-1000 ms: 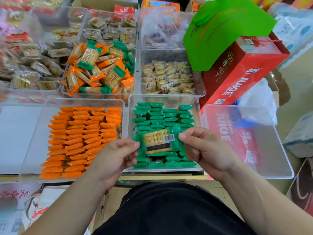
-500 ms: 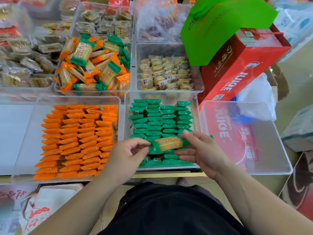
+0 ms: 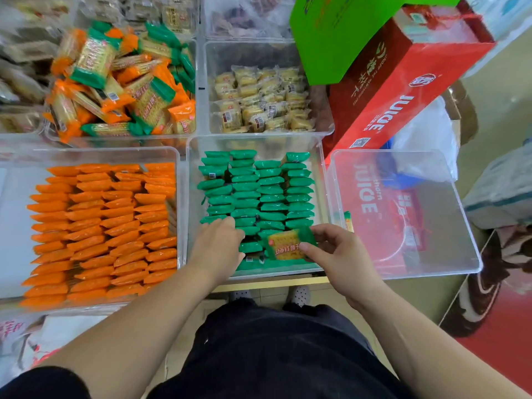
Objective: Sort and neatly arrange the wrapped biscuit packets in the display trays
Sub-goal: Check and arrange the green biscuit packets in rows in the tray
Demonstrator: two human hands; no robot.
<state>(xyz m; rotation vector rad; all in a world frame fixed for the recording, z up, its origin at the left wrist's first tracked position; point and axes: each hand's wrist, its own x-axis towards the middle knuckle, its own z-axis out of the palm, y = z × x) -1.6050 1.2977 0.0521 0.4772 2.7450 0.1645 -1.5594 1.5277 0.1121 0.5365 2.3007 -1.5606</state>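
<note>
My right hand point(image 3: 339, 254) pinches one green packet point(image 3: 286, 245) by its right end, thumb on the near edge and fingers on the far edge. The biscuit face is turned up. The packet hangs just over the near right part of the middle tray point(image 3: 322, 180).

My left hand point(image 3: 221, 243) lies just beside it, fingers out flat and pressing on the green rows point(image 3: 259, 191). Those rows stand on edge and fill this tray, so the spot under the packet is crowded. Only a small dark gap shows between my two hands.

To the left, touching this tray, is the orange tray point(image 3: 180, 174), filled with rows of orange packets point(image 3: 100, 226). Behind that one, a mixed pile point(image 3: 121, 82) of orange and green packets lies jumbled in its own tray. Behind the middle tray sit pale yellow packets point(image 3: 259, 102) in another.

To the right stands a clear tray point(image 3: 475, 254), with red print showing through its walls. Past it a red juice box point(image 3: 403, 90) leans, and a green bag point(image 3: 345, 33) lies over its top.
</note>
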